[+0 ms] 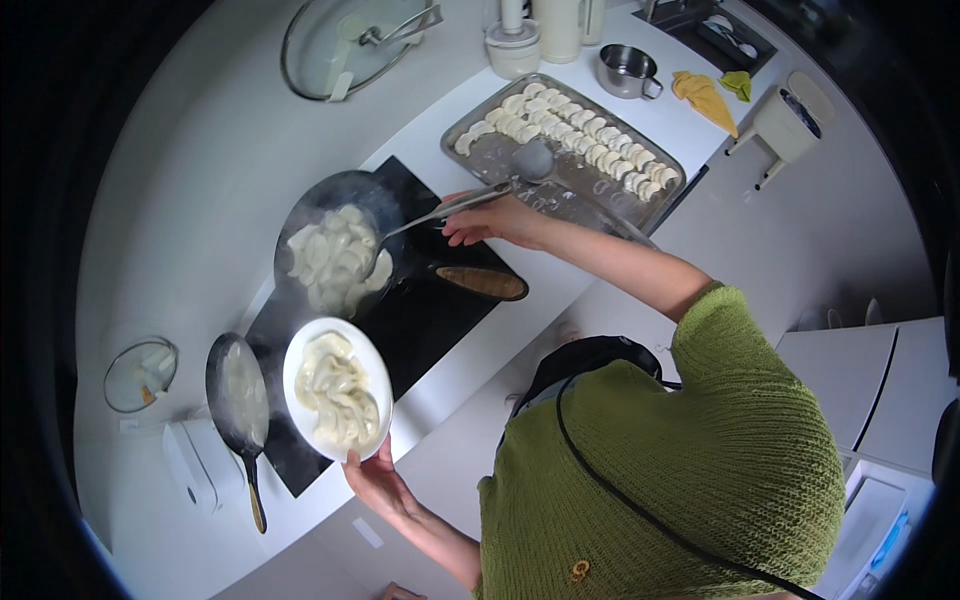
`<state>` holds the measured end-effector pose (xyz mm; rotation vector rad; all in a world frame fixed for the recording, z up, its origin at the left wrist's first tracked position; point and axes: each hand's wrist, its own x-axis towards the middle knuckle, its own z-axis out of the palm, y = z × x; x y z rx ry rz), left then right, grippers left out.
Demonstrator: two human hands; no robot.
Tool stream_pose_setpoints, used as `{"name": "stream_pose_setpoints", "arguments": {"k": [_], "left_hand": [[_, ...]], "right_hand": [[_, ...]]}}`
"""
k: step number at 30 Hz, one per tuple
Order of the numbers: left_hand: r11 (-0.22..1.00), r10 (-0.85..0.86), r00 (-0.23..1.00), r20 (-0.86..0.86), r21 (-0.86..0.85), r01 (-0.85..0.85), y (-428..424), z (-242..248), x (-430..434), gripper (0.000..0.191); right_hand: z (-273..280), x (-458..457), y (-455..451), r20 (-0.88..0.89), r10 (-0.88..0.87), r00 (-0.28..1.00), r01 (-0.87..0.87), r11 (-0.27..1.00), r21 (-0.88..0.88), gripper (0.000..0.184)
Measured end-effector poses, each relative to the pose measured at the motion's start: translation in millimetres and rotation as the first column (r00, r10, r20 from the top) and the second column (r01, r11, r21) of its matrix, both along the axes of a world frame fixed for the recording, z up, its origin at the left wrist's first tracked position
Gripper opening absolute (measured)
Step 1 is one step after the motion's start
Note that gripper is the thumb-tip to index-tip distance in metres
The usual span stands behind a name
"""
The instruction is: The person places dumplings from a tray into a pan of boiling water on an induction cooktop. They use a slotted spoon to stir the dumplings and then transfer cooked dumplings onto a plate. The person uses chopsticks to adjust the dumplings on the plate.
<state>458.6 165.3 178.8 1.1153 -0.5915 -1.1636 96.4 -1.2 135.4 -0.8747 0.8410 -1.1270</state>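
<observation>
My left hand [379, 480] grips the near rim of a white oval plate [292, 386] that bears several cooked dumplings [337, 394]. Held by its metal handle in my right hand [480, 219], a long utensil [472, 199] reaches down into a steaming wok [296, 206]. Its head is hidden among the many dumplings [334, 251] in the wok. The wok's wooden handle [482, 283] points toward me. A smaller steaming frying pan [217, 375] with pale dumplings stands left of the plate.
Under the pans lies a black cooktop [442, 330]. A metal tray [577, 199] of raw dumplings, crossed by a ladle [534, 160], sits beyond my right hand. A steel pot [628, 71], yellow cloth [705, 97] and sink [697, 37] are farther right. Glass lids [360, 52] are at the wall.
</observation>
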Motion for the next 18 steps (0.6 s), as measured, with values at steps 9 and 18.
{"name": "stream_pose_setpoints", "arguments": {"k": [9,18], "left_hand": [[0.997,-0.071,0.996,0.058,0.048,0.068,6,33,-14,0.064],[0.962,-0.27,0.932,0.243,0.033,0.27,-2,106,-101,0.064]], "right_hand": [[-10,-69,87,-0.304,-0.218,0.927,0.257,0.962,0.093,0.039],[-20,-223,245,-0.318,-0.561,0.764,0.632,0.75,0.196,0.032]]}}
